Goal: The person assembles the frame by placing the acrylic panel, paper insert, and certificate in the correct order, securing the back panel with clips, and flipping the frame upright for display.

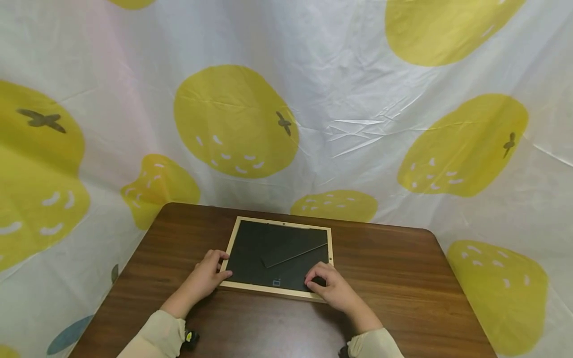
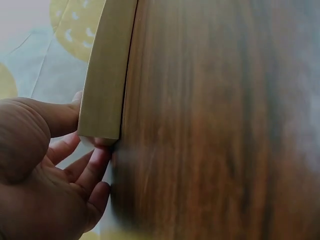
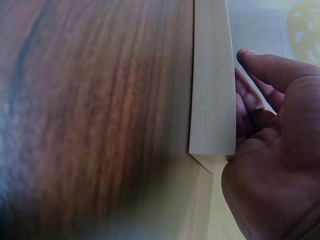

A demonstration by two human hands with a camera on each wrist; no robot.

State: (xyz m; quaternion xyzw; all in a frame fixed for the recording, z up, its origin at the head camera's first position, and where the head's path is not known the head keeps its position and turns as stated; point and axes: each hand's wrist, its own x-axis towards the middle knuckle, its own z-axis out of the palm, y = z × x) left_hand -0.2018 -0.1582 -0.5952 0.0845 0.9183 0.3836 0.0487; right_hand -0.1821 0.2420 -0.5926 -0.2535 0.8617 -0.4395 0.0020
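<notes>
A picture frame (image 1: 273,289) with a light wooden border lies on the table, black panel up. A thin line runs slantwise across the panel from its right side, and a small blue-and-white mark sits near the front edge. My left hand (image 1: 207,273) holds its front left corner, thumb on top; the left wrist view shows fingers under the wooden corner (image 2: 102,95). Over the front right corner, my right hand (image 1: 329,286) rests with fingers curled, thumb and index tips close together at the panel. In the right wrist view, its curled fingers (image 3: 250,107) are partly hidden behind the border.
The brown wooden table (image 1: 394,278) has rounded far corners. A white curtain (image 1: 322,124) with yellow fruit prints hangs behind and beside it. Dark wrist devices (image 1: 190,339) show at the light sleeves (image 1: 156,335).
</notes>
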